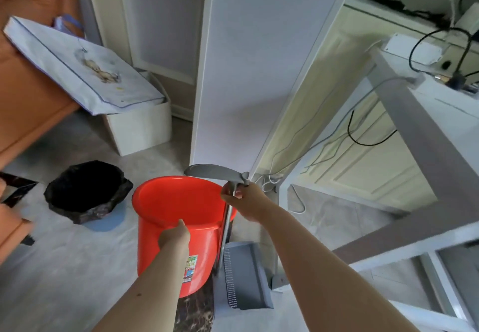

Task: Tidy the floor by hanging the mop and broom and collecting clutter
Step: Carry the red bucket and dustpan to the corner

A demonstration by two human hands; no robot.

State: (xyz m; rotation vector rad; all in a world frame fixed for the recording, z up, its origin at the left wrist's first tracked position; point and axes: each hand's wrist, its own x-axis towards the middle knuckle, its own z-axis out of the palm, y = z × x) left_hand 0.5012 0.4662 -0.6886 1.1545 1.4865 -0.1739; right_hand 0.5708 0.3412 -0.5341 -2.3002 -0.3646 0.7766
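A bright orange-red plastic bucket [178,217] is held up off the pale tiled floor [67,267], pretty much dead centre of the view. The left hand [174,235] is clamped on the bucket's near rim at about 6 o'clock, thumb hooked inside, the other fingers hidden behind the wall. A colourful sticker label [191,267] can be seen on the bucket's side, lower down.

The right hand [245,199] is wrapped round the thin metal pole of a grey long-handled dustpan [245,277], just under its curved grey top handle [216,171]; that grip is closed tight on the pole. The pole runs down past the bucket's 3 o'clock side, touching or nearly so, hard to tell. The pan itself sits at roughly 5 o'clock from the bucket, with a toothed comb edge along its left side.

At 9 o'clock from the bucket, a blue bin lined with a black bag [86,191] stands on the floor. Further out at 11 o'clock, a white box [145,129] is topped by a white tote bag with blue trim [77,64], which leans against an orange sofa [28,103]. At 2 o'clock a white desk with a grey-brown edge [425,134] is seen, with black and white cables [363,140] draped about it.
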